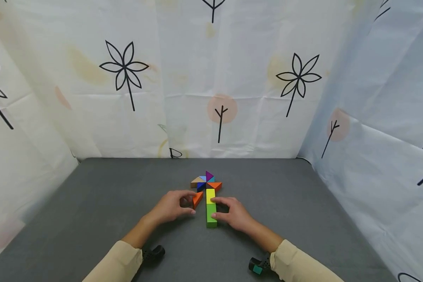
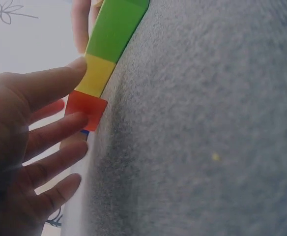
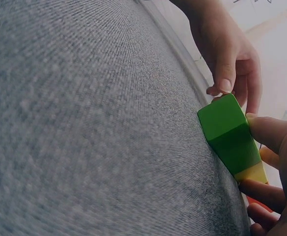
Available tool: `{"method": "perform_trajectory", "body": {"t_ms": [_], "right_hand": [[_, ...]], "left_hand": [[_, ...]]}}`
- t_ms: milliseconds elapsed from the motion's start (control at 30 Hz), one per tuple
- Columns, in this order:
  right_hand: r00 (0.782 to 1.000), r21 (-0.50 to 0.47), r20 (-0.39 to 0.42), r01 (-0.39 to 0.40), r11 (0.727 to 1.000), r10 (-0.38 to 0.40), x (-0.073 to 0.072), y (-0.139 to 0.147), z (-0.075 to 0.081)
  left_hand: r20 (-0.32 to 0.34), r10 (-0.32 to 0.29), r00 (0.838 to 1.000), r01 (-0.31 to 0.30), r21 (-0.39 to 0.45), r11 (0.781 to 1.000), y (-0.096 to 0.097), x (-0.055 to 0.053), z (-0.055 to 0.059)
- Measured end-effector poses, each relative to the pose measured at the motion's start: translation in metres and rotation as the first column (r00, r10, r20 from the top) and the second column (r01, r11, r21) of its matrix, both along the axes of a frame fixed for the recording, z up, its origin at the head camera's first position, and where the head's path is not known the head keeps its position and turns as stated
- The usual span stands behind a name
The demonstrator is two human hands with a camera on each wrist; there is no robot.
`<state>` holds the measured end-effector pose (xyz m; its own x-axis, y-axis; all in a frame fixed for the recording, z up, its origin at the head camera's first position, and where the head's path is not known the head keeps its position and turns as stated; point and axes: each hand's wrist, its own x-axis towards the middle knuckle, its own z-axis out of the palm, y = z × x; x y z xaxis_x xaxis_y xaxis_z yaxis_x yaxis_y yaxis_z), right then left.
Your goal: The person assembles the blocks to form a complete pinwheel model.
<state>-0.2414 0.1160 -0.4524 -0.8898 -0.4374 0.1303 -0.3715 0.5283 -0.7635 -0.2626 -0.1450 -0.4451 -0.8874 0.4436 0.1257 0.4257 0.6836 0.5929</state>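
In the head view, my left hand (image 1: 174, 205) holds an orange triangular block (image 1: 197, 199) between thumb and index finger, left of a column of blocks. That block looks red-orange (image 2: 87, 109) in the left wrist view, where the other fingers extend beyond it. My right hand (image 1: 235, 213) touches the column from the right, with the index finger at the yellow block (image 1: 210, 195) and the thumb at the green block (image 1: 211, 211). The right wrist view shows the green block's end (image 3: 222, 120) and part of the yellow block (image 3: 252, 173).
Above the column, triangular blocks form a pinwheel: purple (image 1: 209, 176), tan (image 1: 196, 181), dark blue (image 1: 201, 186), orange (image 1: 216, 185) and light blue among them. They lie on a grey table (image 1: 134, 180). A patterned white cloth (image 1: 183, 82) hangs behind and at both sides.
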Motion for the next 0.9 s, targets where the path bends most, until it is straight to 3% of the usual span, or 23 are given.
{"method": "perform_trajectory", "body": {"t_ms": [233, 900], "right_hand": [[1.0, 0.0, 0.003, -0.008, 1.0, 0.008, 0.0, 0.001, 0.001], [1.0, 0.006, -0.016, -0.001, 1.0, 0.001, 0.001, 0.001, 0.001]], "left_hand": [[0.049, -0.082, 0.995, 0.084, -0.03, 0.996, 0.006, 0.0, -0.001], [0.044, -0.09, 0.995, 0.092, -0.039, 0.995, 0.022, -0.006, -0.003]]}}
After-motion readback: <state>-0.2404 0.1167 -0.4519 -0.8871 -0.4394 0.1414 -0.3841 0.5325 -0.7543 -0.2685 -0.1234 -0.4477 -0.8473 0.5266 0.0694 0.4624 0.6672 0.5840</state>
